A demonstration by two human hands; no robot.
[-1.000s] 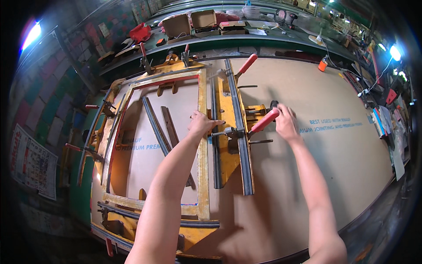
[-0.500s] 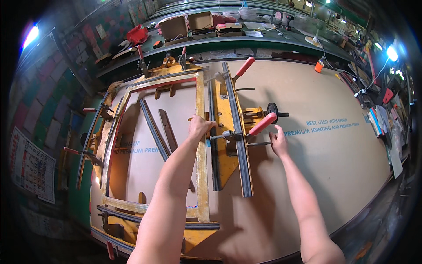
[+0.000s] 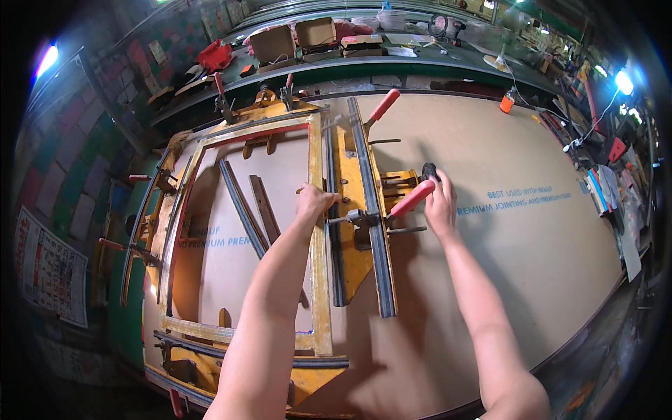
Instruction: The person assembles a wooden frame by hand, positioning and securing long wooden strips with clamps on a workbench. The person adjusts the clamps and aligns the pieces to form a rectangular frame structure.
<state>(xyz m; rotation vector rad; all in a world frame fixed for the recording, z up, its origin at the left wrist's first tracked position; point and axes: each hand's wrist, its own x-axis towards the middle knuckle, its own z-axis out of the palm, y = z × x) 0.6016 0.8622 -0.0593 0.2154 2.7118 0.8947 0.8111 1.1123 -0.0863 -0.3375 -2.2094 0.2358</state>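
Open cartons: two brown boxes, the left one (image 3: 273, 46) and the right one (image 3: 315, 33), stand with lids raised on the far table (image 3: 420, 63); you cannot make out their contents from here.
Flat carton: one lower box (image 3: 362, 43) sits just right of them, its inside too small to tell.
Bottle: one orange bottle (image 3: 507, 103) stands upright at the far right of the brown board (image 3: 525, 280).
Your left hand: (image 3: 311, 203) it lies across the right rail of the wooden frame (image 3: 321, 294), fingers at the rail's inner edge and thumb stretched right to the yellow fixture (image 3: 355, 262). The grip is spread over the rail; how hard it presses, you cannot tell.
Your right hand: (image 3: 439, 206) it reaches far, wrist nearly straight, with fingers bent onto the black handwheel (image 3: 428, 172) at the fixture's right side. The grip pinches that wheel, partly behind a red handle (image 3: 411, 199).
Your forearms: both come in from the near edge, the left one crossing the frame's near rail.
Frame: one, lying flat on the left half of the board, the yellow fixture just right of it.
Fixtures: four in yellow, one along each side of the frame.
Red handles: seven show; two far, two left, two right, one near.
Loose strips: two within the frame opening, one black (image 3: 243, 206), one brown (image 3: 264, 208), both slanting.
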